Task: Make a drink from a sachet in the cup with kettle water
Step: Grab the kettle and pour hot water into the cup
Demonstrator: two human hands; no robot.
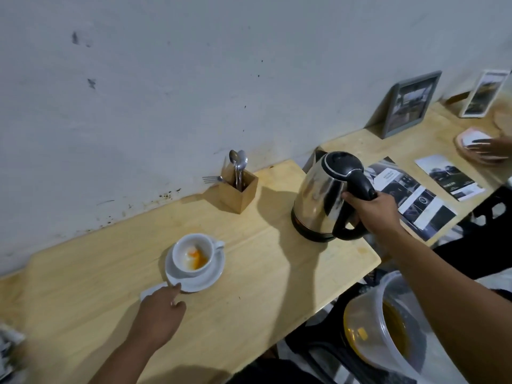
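Note:
A white cup (pixel 194 254) stands on a white saucer (pixel 206 281) on the wooden table (pixel 263 286), with orange powder in its bottom. My left hand (pixel 159 314) rests on the table in front of the saucer, one fingertip at the saucer's rim, and covers part of a white sachet (pixel 151 291). My right hand (pixel 372 210) grips the black handle of the steel kettle (pixel 321 195), which sits on the table to the right of the cup. The kettle's lid is closed.
A wooden holder with spoons and a fork (pixel 239 189) stands by the wall. Leaflets (pixel 415 198) and picture frames (pixel 410 105) lie to the right, where another person's hand (pixel 487 151) rests. A plastic container (pixel 388 322) sits below the table's right edge.

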